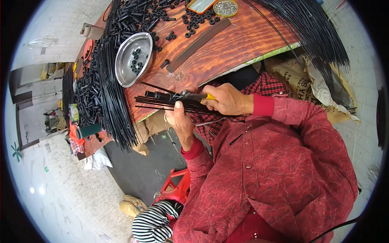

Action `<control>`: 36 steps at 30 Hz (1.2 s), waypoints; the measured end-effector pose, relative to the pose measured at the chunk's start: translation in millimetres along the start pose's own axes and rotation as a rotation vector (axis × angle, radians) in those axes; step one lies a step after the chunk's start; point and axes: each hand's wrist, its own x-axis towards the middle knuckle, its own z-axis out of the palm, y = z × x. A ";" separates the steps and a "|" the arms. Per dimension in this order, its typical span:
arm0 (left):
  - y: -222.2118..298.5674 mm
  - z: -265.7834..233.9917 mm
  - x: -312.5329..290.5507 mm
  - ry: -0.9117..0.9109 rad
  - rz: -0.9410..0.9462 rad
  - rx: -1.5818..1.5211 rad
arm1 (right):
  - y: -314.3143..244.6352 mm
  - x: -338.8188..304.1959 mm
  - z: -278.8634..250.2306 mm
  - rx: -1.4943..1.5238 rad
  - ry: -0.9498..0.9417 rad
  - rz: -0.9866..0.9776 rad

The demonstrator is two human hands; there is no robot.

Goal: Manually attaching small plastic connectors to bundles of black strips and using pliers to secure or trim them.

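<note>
My left hand [182,125] is closed around a bundle of thin black rods [142,101], held just beyond the table's near edge. Its thumb presses against a black cylindrical plastic fitting [157,96] at the rods, whose ends stick out to the left. Coming from the right, my right hand [231,99] grips a hand tool with a yellow handle [210,96]. The tool's dark front end meets the fitting near my left thumb. Fine pale strands show there. My fingers and the dark parts hide the tool's exact kind.
A steel bowl [123,75] holding black rings stands on the wooden table [231,46]. Piled black fittings [131,18] and long rod bundles [114,95] lie at left; more rods [310,28] overhang at right. A dark bar [198,45] lies mid-table. Behind is a red stool [178,186].
</note>
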 end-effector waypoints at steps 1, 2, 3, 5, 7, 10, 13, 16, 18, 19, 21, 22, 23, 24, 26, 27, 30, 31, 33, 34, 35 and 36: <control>5.3 2.9 -1.5 -0.015 -0.017 0.031 | -5.7 0.1 -8.1 -0.001 -0.003 -0.004; 8.4 4.5 -3.5 -0.027 -0.035 0.058 | -12.4 -0.2 -17.6 -0.045 -0.061 0.020; 9.8 2.1 -4.6 -0.067 -0.040 0.059 | -18.8 -0.4 -26.1 -0.089 -0.118 0.043; 14.8 -1.9 -6.7 -0.099 -0.029 0.135 | -29.3 0.0 -39.1 -0.109 -0.167 0.052; 20.0 -2.1 -9.2 -0.149 -0.020 0.201 | -38.8 0.9 -49.4 -0.129 -0.214 0.061; 23.6 -3.3 -11.2 -0.149 -0.015 0.235 | -51.7 2.8 -60.7 -0.097 -0.303 0.098; 19.0 -5.6 -14.1 -0.118 -0.036 0.200 | -57.7 2.8 -65.4 0.028 -0.439 0.315; 14.9 -9.4 -13.0 -0.209 0.002 0.075 | -55.4 -2.6 -63.7 0.262 -0.499 0.414; 14.1 -12.0 -14.6 -0.209 -0.032 0.012 | -54.7 -5.9 -63.1 0.521 -0.571 0.544; 13.9 -12.6 -15.3 -0.212 -0.067 -0.051 | -49.8 -7.9 -62.3 0.614 -0.599 0.559; 11.3 -15.0 -15.3 -0.217 -0.095 -0.105 | -46.1 -9.9 -60.6 0.739 -0.636 0.589; 10.5 -16.0 -15.1 -0.224 -0.126 -0.158 | -44.1 -10.9 -58.7 0.869 -0.670 0.619; 9.7 -16.2 -14.7 -0.222 -0.124 -0.159 | -41.4 -12.4 -56.4 0.867 -0.672 0.619; 9.2 -16.0 -13.9 -0.221 -0.128 -0.198 | -38.5 -14.3 -53.8 1.144 -0.729 0.749; 6.6 -15.9 -12.3 -0.221 -0.130 -0.241 | -32.1 -18.7 -48.5 1.419 -0.774 0.879; 5.4 -16.7 -11.8 -0.239 -0.133 -0.248 | -29.5 -21.6 -45.1 1.575 -0.811 0.903; 8.4 -14.7 -12.6 -0.238 -0.153 -0.244 | -44.1 -18.2 -53.9 1.511 -0.826 0.925; 9.3 -13.7 -12.0 -0.231 -0.179 -0.230 | -53.7 -14.7 -60.7 1.300 -0.789 0.909; 5.6 -10.4 -10.0 -0.223 -0.162 -0.231 | -45.5 -14.9 -64.9 1.073 -0.769 0.837; 4.1 -7.9 -8.9 -0.216 -0.151 -0.228 | -44.7 -15.0 -67.0 1.065 -0.773 0.837; 5.9 -5.0 -8.7 -0.195 -0.143 -0.199 | -45.0 -14.8 -68.7 0.844 -0.727 0.762; 4.3 -3.4 -8.2 -0.192 -0.135 -0.203 | -45.1 -14.8 -70.6 0.626 -0.676 0.683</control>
